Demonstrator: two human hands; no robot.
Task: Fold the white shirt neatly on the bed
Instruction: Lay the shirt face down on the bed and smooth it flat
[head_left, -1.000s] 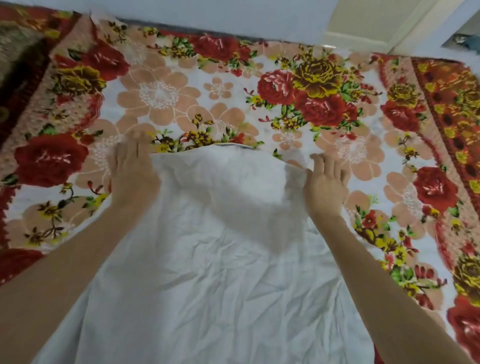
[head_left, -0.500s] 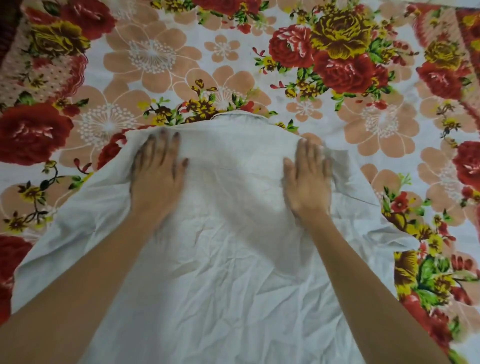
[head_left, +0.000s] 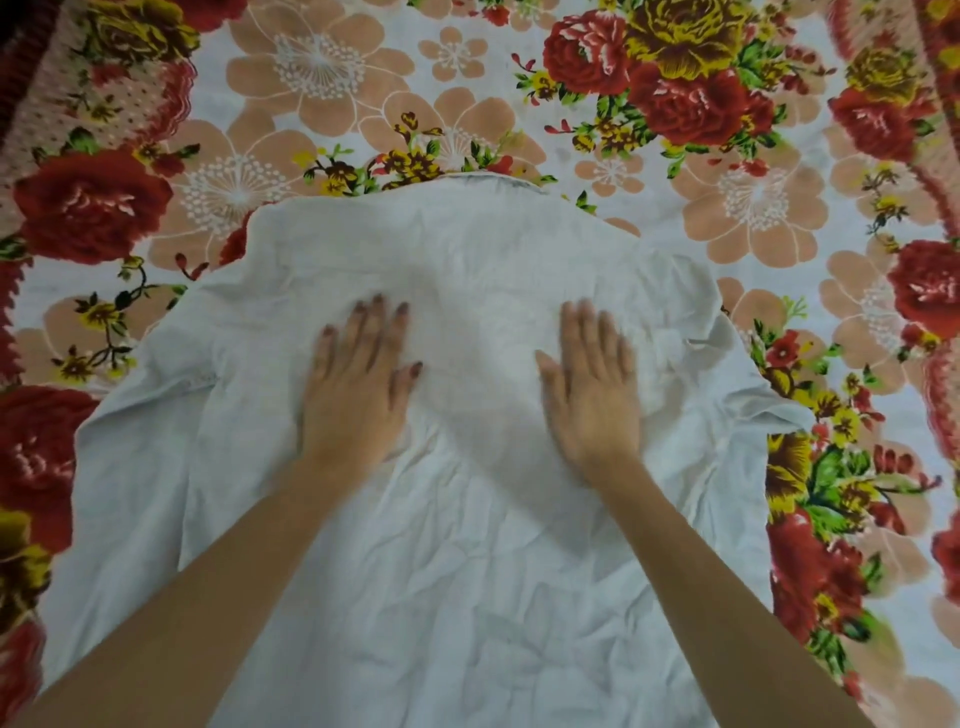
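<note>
White shirt (head_left: 470, 582); left hand (head_left: 357, 397), right hand (head_left: 593, 402) flat

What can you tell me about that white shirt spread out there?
The white shirt looks like thin, light cloth, creased all over. It lies spread on the floral bedsheet, collar at the far end, sleeves trailing out to both sides, its near end running out of view. The left hand and right hand rest flat on its upper part, fingers straight, a gap between them.
</note>
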